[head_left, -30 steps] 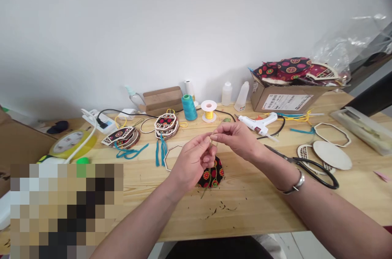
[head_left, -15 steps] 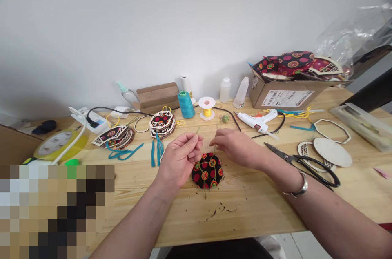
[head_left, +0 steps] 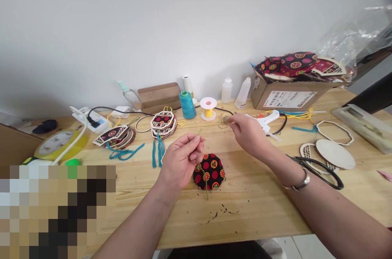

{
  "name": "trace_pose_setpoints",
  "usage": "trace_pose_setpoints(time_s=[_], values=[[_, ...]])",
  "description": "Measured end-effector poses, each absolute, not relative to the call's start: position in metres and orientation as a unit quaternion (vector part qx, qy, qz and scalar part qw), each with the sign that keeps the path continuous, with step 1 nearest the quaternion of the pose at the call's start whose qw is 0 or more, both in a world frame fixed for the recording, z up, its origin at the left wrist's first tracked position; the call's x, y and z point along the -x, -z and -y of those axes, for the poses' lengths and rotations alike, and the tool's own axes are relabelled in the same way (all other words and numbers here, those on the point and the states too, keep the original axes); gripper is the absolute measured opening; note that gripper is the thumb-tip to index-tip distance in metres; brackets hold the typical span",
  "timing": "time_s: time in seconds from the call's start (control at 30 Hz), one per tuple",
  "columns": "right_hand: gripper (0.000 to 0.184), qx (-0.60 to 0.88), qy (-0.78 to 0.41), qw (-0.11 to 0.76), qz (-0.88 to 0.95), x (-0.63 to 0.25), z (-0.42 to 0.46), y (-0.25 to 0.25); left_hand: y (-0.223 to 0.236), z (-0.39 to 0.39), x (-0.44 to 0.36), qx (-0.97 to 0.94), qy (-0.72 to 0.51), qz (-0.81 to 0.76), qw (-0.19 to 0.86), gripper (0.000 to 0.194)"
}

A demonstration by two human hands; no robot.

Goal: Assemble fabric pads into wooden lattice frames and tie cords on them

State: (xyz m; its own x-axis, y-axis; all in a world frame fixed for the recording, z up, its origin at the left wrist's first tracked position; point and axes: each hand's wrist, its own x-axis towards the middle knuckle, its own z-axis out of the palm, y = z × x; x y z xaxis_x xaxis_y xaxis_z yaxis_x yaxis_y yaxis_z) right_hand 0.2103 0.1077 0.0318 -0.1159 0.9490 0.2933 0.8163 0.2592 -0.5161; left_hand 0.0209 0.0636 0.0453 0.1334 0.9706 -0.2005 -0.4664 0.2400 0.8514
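My left hand is closed, thumb and forefinger pinching a thin green cord whose tip sticks up above them. The lower end of that cord hangs over a round, dark piece of patterned fabric lying flat on the table. My right hand reaches farther back, fingertips drawn together at a small loose bundle of green cord. The fingertips partly cover the bundle. Under my right wrist lie black-handled scissors, their blades hidden by the arm.
Behind my hands stand a teal thread cone and a spool of yellow cord. A white glue gun lies partly behind my right hand. At the right are a carton of fabric pieces and a pale oval disc.
My right hand has moved back and right, from above the fabric piece to the green cord bundle. The cord strands across the fabric have shifted. My left hand keeps its pinch.
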Motion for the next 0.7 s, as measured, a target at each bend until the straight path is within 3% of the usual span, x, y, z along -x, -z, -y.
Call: trace_pose_setpoints(time_s=[0.1,0.17,0.23,0.3,0.43,0.53,0.7], values=[[0.042,0.596,-0.021,0.184,0.781,-0.214,-0.102,-0.042,-0.044,-0.063,-0.022,-0.316,-0.526,-0.395,0.684,0.015],[0.036,0.603,-0.021,0.223,0.766,-0.213,-0.097,-0.049,-0.044,-0.063,-0.023,-0.314,-0.524,-0.396,0.685,0.014],[0.026,0.597,-0.118,0.296,0.736,-0.209,-0.094,-0.053,-0.044,-0.063,-0.023,-0.319,-0.520,-0.394,0.687,0.014],[0.034,0.568,-0.292,0.351,0.685,-0.203,-0.092,-0.052,-0.044,-0.062,-0.024,-0.330,-0.513,-0.393,0.689,0.013],[0.029,0.483,-0.608,0.363,0.516,-0.189,-0.088,-0.044,-0.042,-0.056,-0.029,-0.354,-0.489,-0.391,0.695,0.014],[0.033,0.446,-0.689,0.366,0.439,-0.182,-0.084,-0.039,-0.039,-0.053,-0.032,-0.367,-0.472,-0.386,0.702,0.015],[0.023,0.424,-0.695,0.398,0.423,-0.181,-0.080,-0.040,-0.038,-0.051,-0.034,-0.374,-0.463,-0.393,0.700,0.015]])
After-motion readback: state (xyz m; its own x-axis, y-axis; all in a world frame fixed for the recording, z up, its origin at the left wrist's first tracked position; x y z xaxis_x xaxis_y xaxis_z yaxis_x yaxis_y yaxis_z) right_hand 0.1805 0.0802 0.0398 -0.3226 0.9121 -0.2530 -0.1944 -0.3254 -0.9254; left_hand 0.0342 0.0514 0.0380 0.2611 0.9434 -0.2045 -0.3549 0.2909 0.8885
